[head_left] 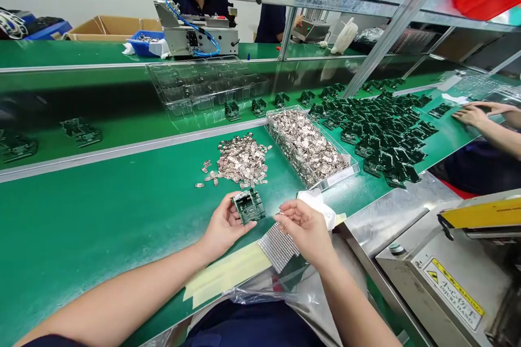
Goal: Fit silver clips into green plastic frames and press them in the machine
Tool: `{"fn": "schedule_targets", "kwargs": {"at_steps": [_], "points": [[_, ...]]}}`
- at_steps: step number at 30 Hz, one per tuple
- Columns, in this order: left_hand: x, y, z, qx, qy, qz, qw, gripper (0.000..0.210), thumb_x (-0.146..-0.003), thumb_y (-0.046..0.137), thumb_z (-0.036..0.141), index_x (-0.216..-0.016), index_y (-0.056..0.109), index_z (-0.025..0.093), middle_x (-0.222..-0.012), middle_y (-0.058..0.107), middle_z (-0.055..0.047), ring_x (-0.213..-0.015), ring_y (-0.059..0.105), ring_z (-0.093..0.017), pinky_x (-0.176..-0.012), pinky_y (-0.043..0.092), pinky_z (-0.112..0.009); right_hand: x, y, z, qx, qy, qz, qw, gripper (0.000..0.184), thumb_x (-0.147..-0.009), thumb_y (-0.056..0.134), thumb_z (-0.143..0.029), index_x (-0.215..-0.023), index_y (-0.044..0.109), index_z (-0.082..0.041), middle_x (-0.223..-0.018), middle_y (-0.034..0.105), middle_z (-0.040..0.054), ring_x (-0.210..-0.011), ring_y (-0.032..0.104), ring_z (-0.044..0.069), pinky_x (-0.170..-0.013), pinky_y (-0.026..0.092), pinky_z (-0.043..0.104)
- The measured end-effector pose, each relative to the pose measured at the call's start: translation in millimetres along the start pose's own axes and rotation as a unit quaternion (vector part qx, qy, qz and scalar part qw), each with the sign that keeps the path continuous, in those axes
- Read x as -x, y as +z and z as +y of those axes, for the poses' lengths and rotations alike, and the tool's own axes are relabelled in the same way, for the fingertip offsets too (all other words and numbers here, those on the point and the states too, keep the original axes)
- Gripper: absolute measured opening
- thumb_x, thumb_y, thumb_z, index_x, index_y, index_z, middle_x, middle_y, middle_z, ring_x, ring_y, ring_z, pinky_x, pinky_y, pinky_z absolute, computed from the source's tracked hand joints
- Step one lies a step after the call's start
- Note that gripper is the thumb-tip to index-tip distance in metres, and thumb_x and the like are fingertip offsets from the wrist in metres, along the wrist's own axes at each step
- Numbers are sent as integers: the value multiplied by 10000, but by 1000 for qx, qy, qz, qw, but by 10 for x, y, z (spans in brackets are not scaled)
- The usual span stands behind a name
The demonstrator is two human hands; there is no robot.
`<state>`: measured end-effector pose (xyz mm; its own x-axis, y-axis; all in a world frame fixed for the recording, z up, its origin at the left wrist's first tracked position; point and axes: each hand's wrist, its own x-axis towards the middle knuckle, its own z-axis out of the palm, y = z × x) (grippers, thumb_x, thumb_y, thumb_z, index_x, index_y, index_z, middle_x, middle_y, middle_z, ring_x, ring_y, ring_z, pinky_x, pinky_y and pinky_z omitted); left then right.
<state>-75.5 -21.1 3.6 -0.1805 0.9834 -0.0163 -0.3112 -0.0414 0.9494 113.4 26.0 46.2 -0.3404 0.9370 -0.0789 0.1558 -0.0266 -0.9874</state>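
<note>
My left hand [226, 226] grips a dark green plastic housing [249, 207] by its edges, its open side with slots turned up toward me. To the right of it, my right hand [303, 226] pinches something small between thumb and fingertips, a little apart from the housing; it looks like a metal piece, but too little shows to be sure. Under the right hand lies a ribbed grey sheet [280, 246]. Ahead of my hands is a loose pile of small silvery metal plates [243, 160]. A clear tray [342, 174] full of similar plates stands right of the pile.
Many dark green housings [386, 130] are heaped at the right, beside a co-worker's hands [474, 114]. A green conveyor belt [122, 97] carries more housings and a clear blister tray [203, 84]. Yellow tape [228, 274] covers the near table edge. A machine [443, 265] stands right.
</note>
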Motion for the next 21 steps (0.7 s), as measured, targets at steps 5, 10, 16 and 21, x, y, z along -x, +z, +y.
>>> {"fn": "schedule_targets", "kwargs": {"at_steps": [5,10,16,21], "points": [[38,45,25,-2,-2,1,1000,579,-634,829,168,-1108,497,207,-1034,698,-45,-916,702,-182,-836,581,-321,95,68,-22,29,-30,-8,999,200,-860,638,-386,-841,631,-187,-783,666,51,-667,654,178,-569,512,264],[37,34,26,6,2,8,1000,578,-642,827,172,-1117,499,208,-1045,698,-45,-936,701,-182,-845,583,-319,134,100,-59,160,-168,45,972,158,-892,616,-286,-776,669,-192,-750,567,19,-603,528,130,-567,427,252],[51,19,14,2,5,-7,1000,599,-632,843,216,-1118,493,230,-1001,687,-15,-835,711,-160,-778,604,-308,267,176,-43,139,-150,5,979,157,-931,569,-264,-803,629,-196,-608,566,-28,-533,514,115,-525,393,225],[90,14,60,5,12,-33,999,583,-632,845,215,-1111,514,235,-910,670,1,-747,693,-132,-696,587,-241,287,247,11,97,-109,8,989,90,-892,590,-232,-832,651,-204,-721,647,3,-617,601,142,-586,476,234]]}}
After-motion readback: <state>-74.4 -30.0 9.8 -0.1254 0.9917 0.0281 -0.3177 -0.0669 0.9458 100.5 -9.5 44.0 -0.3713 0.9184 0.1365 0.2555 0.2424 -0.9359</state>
